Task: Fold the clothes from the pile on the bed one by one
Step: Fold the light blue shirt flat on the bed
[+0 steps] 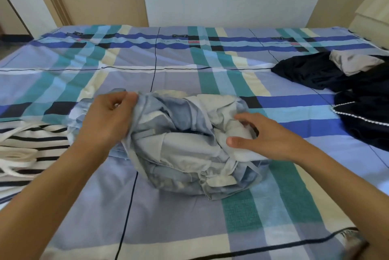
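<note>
A crumpled light blue and white garment [181, 146] lies bunched in the middle of the bed. My left hand [109, 116] grips its upper left edge, fingers curled round the fabric. On the garment's right side my right hand [265, 137] pinches a white fold between thumb and fingers. The pile of dark clothes [336, 78] lies at the right of the bed, with a grey piece [355, 64] on top and a dark item with white bead trim [366, 116] nearer to me.
The plaid blue, teal and cream bedsheet [189, 217] covers the bed. A black-and-white striped garment [27, 150] lies at the left edge. Wooden door frames and a white wall stand behind the bed, and a cream cabinet [370, 13] is at the far right.
</note>
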Demonstrator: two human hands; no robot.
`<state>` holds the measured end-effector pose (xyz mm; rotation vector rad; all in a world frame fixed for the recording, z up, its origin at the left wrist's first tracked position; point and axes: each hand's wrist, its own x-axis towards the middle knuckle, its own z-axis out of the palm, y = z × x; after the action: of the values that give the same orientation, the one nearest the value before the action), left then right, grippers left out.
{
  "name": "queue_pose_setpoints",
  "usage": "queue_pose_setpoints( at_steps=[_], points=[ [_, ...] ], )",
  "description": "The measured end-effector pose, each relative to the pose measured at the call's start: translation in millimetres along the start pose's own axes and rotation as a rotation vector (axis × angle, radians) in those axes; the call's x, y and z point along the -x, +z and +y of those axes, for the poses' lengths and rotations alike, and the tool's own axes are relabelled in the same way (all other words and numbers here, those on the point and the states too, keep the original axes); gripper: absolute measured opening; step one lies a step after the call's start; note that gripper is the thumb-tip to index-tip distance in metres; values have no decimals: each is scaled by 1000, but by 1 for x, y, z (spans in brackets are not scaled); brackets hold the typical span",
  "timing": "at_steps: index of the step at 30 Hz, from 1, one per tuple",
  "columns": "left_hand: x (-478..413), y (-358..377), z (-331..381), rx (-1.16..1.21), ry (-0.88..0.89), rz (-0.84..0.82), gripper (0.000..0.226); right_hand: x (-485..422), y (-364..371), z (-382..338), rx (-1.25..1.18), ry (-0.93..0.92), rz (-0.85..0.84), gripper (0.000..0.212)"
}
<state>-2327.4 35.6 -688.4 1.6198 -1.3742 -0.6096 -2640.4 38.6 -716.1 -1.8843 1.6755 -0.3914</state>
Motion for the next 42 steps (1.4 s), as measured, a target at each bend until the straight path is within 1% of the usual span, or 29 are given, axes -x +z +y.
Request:
queue_pose_setpoints(
  at_steps=[2, 3, 4, 6, 7, 8, 10, 11, 13, 15, 17, 18, 19, 20, 21, 22, 24, 25, 27, 28, 29, 30, 32, 33, 35, 36, 37, 39, 42],
  points=[
    [-10, -7, -10, 48, -13, 117, 39, 4, 4, -5, 107, -97, 180, 90],
    [-16, -12, -13, 92, -48, 160, 36, 6, 4, -8, 153, -126, 201, 84],
    [-23, -17, -17, 147, -92, 195, 33, 7, 5, -10, 183, -131, 155, 78],
    [-31, -23, -21, 232, -186, 223, 25, 10, 8, -13, 276, -81, -32, 71],
    [-32, -23, -21, 224, -214, 203, 23, 9, 12, -12, 328, -68, -85, 63],
    [-31, -21, -23, 156, -222, 175, 28, 6, 15, -7, 333, -77, -84, 48],
    [-23, -13, -24, -64, -134, 108, 51, 2, 14, -2, 184, -113, -42, 22],
    [-17, -8, -23, -129, -22, 56, 64, 0, 10, -3, 55, -123, -35, 18],
    [-5, 6, -26, -200, 190, -134, 84, 1, -4, -9, -267, -127, -17, 21],
    [-5, 20, -35, -287, 281, -320, 105, 4, -21, -16, -627, -88, 56, 20],
    [-5, 29, -34, -394, 288, -422, 110, 6, -38, -13, -893, -72, 103, 7],
    [-5, 30, -31, -425, 290, -472, 100, 7, -45, -7, -936, -98, 51, 26],
    [-7, 33, -31, -403, 314, -523, 79, 7, -49, -2, -936, -116, -9, 47],
    [-8, 34, -29, -371, 338, -549, 49, 6, -53, 3, -932, -131, -43, 60],
    [-8, 33, -27, -302, 357, -559, 23, 5, -55, 6, -933, -130, -55, 63],
    [-5, 32, -22, -212, 339, -552, 22, 4, -56, 10, -946, -142, -70, 57],
    [-3, 28, -12, -2, 203, -501, 35, -1, -55, 16, -999, -130, -20, 28],
    [-1, 24, -6, 133, 106, -466, 34, -3, -55, 18, -1023, -122, 19, 26],
    [1, 18, 3, 403, -85, -427, 35, -9, -53, 21, -1025, -101, 45, 41],
    [-1, 17, 3, 502, -142, -434, 41, -11, -50, 23, -1001, -78, 73, 43],
    [0, 15, 6, 562, -183, -448, 47, -13, -47, 25, -953, -50, 122, 43],
    [-1, 15, 4, 611, -213, -464, 46, -15, -45, 27, -878, -26, 173, 41],
    [-1, 10, 7, 704, -333, -517, 33, -16, -41, 28, -714, -19, 270, 30],
    [-1, 7, 8, 732, -391, -531, 41, -16, -39, 28, -665, -33, 299, 26],
    [-2, 6, 8, 762, -431, -511, 49, -15, -35, 25, -605, -32, 320, 16],
    [-3, 6, 7, 767, -427, -498, 49, -13, -34, 23, -590, -18, 280, 8],
    [-2, 7, 8, 788, -432, -489, 55, -11, -33, 21, -567, 1, 206, 18],
    [-1, 6, 10, 844, -468, -503, 66, -5, -32, 18, -496, 33, 14, 56],
    [-4, 3, 6, 875, -516, -461, 67, -2, -26, 17, -273, 31, -229, 73]
  ],
)
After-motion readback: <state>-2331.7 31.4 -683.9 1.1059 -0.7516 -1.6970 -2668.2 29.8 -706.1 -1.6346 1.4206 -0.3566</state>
